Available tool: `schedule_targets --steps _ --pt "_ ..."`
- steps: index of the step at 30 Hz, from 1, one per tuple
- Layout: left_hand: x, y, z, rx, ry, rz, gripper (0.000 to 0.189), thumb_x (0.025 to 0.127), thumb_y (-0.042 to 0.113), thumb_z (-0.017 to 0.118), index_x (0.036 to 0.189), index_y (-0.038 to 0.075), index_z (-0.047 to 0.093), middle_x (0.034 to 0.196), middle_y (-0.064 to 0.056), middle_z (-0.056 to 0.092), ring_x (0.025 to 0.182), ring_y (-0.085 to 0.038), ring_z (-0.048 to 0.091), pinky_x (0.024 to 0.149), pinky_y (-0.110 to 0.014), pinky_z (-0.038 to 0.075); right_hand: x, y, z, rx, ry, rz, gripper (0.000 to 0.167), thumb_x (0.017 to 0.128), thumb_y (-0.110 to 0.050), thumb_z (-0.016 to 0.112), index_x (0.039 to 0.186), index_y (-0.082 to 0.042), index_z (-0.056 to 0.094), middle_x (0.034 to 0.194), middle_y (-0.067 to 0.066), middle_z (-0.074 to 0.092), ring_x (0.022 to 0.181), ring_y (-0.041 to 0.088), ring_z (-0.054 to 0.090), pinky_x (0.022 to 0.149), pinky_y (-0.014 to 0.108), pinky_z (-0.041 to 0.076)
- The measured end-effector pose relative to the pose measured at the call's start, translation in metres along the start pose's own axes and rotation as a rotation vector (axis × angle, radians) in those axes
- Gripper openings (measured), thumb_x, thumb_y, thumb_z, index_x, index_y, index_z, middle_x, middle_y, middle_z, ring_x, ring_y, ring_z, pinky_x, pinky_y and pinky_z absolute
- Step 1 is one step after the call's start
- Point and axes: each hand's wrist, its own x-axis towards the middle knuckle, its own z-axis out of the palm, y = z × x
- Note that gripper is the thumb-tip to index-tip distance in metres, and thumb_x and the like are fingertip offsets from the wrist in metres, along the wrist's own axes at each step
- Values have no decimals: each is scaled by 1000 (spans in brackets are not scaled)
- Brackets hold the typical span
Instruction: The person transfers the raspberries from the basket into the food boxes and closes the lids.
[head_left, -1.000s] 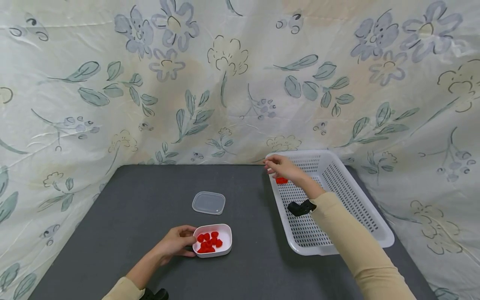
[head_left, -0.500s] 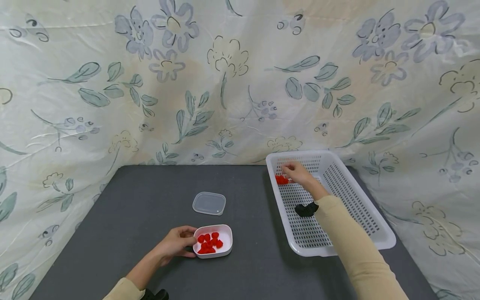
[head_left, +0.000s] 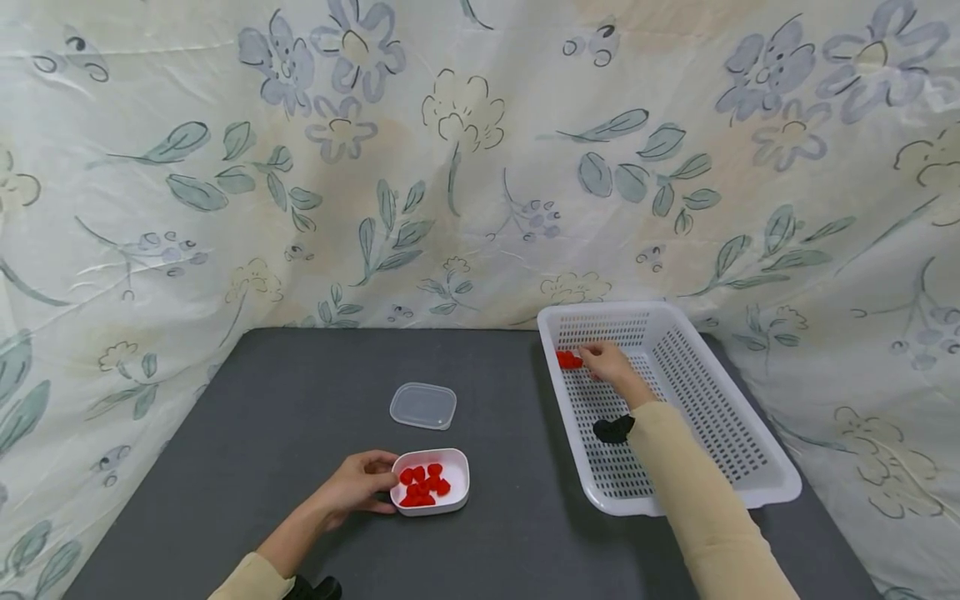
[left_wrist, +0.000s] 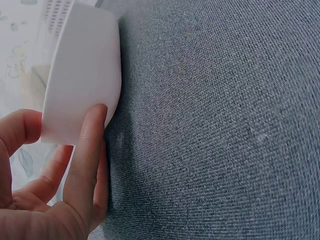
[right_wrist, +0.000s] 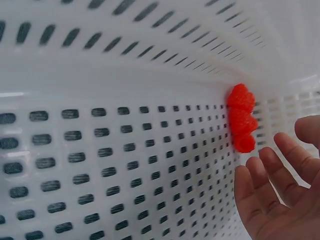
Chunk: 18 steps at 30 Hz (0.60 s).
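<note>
No writing on white bowl (head_left: 433,482) or basket (head_left: 750,487), L hand (head_left: 358,484) holds bowl

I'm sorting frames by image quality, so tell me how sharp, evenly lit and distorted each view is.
Head view: soft, even light, faint shadows under the dish and basket; wide lens bows the table edges. Left wrist view: the cloth weave is sharp, the left hand and dish close-up and bulged. Right wrist view: the red pieces are crisp, the basket slots curve strongly, and the right hand is slightly soft.
</note>
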Motion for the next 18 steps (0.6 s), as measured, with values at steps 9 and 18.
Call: schedule_targets --steps 9,18 --pt "2 -2 -2 -7 -11 -10 47 84 8 60 125 -10 43 102 -18 57 82 -22 62 68 -41 57 8 8 6 -76 -2 12 44 97 -27 40 134 -3 42 132 22 45 103 31 51 90 44 48" --pt "2 -2 0 1 0 5 45 85 7 60 124 -10 45 102 -18 57 81 -21 62 67 -41 57 6 9 10 -122 -17 -6 44 97 -23 39 135 -1 40 134 23 43 106 32 51 93 47 46"
